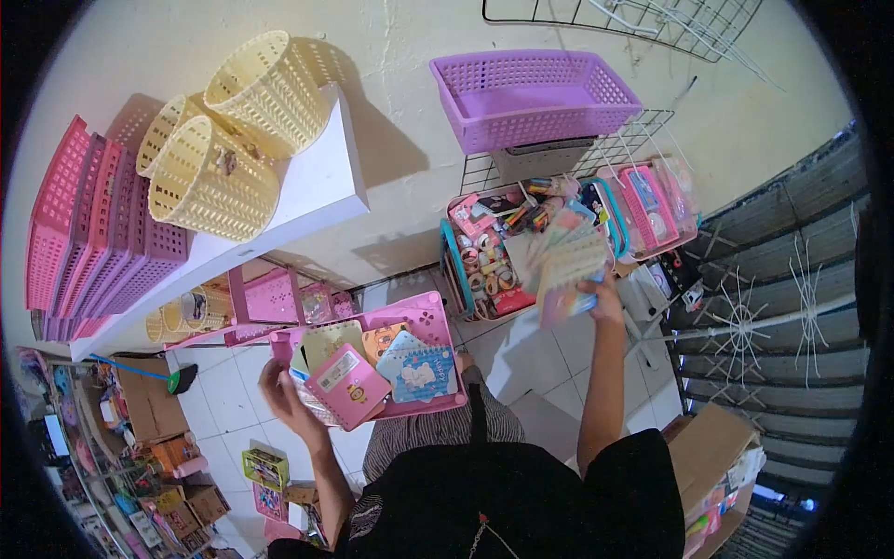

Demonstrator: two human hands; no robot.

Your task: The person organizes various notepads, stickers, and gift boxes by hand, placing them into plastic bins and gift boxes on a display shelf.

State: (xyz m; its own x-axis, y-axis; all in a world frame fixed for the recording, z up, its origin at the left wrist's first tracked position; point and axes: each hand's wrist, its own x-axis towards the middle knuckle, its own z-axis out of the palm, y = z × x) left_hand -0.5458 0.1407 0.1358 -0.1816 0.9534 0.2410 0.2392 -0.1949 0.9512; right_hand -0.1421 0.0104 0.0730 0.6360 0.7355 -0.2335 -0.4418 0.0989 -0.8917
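A pink plastic basket (428, 317) sits over my lap, holding several small notebooks. Among them are a pink notebook (349, 384) with a white label and a blue spiral notebook (424, 373) with a white cartoon figure. At the basket's left end, my left hand (291, 401) is closed around its side, though part of the grip is hidden. My right hand (605, 296) grips a bunch of small notebooks (570, 270), smeared by motion, above a crate (484, 312) of tape rolls and other small goods.
A purple basket (535, 102) stands above the crate near the wall rack. Cream woven baskets (219, 177) and stacked pink and purple baskets (102, 224) fill the left shelf (317, 177). Cardboard boxes (712, 456) stand at the lower right, beside a metal shutter (773, 326).
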